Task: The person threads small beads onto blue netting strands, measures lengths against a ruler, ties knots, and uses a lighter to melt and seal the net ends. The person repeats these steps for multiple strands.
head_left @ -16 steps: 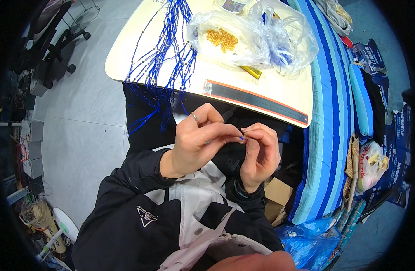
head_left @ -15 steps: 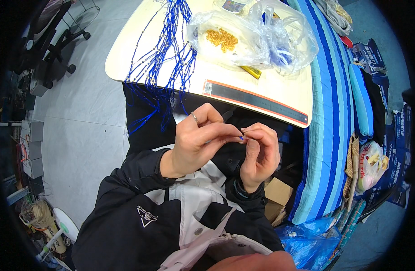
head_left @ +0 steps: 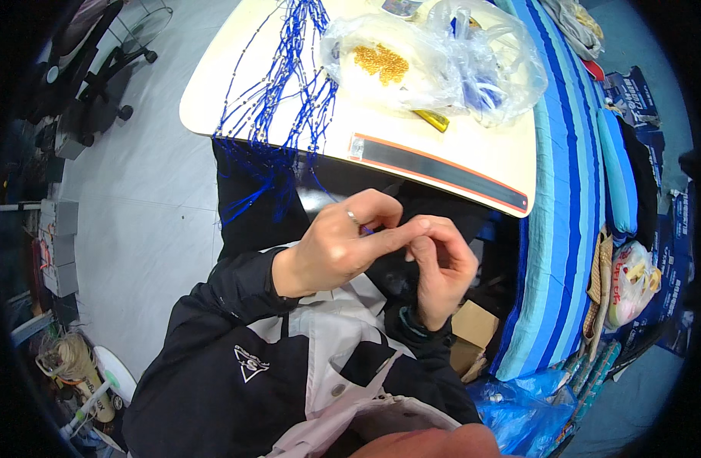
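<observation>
My left hand (head_left: 339,248), with a ring on one finger, is closed in a pinch in front of the table edge. A bit of blue cord (head_left: 368,228) shows between its curled fingers. My right hand (head_left: 446,267) is closed too, its fingertips meeting those of the left. Whatever lies between the touching fingertips is hidden. To the left, a bundle of blue beaded cords (head_left: 278,99) lies across the table and hangs over its front edge. One strand trails from the bundle toward my left hand.
On the pale table (head_left: 205,99) lie a plastic bag with small gold beads (head_left: 382,64), a second clear bag (head_left: 511,72), a yellow object (head_left: 433,120) and a dark ruler (head_left: 434,169) with an orange border. Blue striped fabric (head_left: 557,229) runs along the right. Below it sits a cardboard box (head_left: 474,324).
The left fingers have shifted right, their tips now meeting the right hand's. The blue bit seen between the fingertips is no longer visible there. The view has moved slightly.
</observation>
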{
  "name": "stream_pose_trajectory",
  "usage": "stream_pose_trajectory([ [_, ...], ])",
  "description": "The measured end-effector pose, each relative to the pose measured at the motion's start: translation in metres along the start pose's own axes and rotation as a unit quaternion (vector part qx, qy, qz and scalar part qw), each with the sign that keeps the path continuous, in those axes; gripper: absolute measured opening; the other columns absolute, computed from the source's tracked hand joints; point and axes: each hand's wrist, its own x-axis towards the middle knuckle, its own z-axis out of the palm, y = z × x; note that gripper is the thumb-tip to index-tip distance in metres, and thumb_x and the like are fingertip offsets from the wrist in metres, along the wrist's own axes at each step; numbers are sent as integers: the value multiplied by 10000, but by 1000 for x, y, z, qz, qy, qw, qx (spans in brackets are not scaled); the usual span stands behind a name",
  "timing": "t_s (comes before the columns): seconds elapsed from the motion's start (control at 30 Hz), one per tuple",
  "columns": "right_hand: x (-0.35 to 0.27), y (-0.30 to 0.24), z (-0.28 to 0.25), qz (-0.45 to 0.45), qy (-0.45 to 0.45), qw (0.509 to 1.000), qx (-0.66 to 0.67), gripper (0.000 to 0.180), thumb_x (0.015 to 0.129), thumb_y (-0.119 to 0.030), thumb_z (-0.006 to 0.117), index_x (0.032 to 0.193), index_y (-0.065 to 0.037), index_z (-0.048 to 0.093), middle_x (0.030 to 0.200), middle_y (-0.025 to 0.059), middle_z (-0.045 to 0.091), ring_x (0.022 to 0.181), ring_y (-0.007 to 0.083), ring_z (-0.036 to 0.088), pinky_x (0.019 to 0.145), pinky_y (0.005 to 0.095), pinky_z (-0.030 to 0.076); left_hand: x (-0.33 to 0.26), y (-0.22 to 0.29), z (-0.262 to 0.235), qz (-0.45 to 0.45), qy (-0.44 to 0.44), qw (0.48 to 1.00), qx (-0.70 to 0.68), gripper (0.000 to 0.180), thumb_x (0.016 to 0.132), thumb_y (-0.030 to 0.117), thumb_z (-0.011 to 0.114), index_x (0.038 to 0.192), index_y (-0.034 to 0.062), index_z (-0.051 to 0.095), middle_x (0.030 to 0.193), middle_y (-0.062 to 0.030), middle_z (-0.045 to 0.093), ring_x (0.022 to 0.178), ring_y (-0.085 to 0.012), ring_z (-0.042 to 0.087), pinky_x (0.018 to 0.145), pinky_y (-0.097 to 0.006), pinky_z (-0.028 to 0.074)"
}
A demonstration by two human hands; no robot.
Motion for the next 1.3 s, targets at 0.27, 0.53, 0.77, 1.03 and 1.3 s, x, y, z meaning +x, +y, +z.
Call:
stream_pose_trajectory([
  [0.27,13,16,-23,-80,120,988,-50,35,918,39,552,918,33,586,921,131,620,686,102,536,632,220,446,12,-23,-6,-26,-55,998,-31,209,750,52,759,950,26,705,804,-79,579,667,-215,589,563,-307,466],
  [0.53,34,43,-51,-58,227,939,-251,34,925,-2,576,897,14,586,925,74,630,721,99,527,657,214,430,14,-59,-25,-111,-7,982,154,180,736,35,733,905,65,679,828,-48,593,739,-242,553,660,-337,429],
  [0.77,53,48,-58,-96,210,880,-416,36,884,22,644,900,17,612,957,89,631,724,106,546,571,206,417,14,-64,-30,-161,-31,963,213,182,726,6,730,886,78,681,814,-32,602,754,-225,561,718,-341,399],
  [1.03,57,53,-57,-75,223,886,-401,35,869,2,685,883,14,655,939,58,648,684,73,495,563,199,359,19,-64,-31,-181,-61,957,220,156,728,2,719,856,67,658,792,-44,572,733,-234,550,707,-340,387],
  [1.3,58,52,-57,-74,223,881,-410,37,870,-6,687,885,15,661,940,54,645,689,80,500,557,204,360,21,-65,-33,-175,-69,958,215,164,726,-2,714,866,56,652,812,-60,576,733,-245,552,716,-342,393],
])
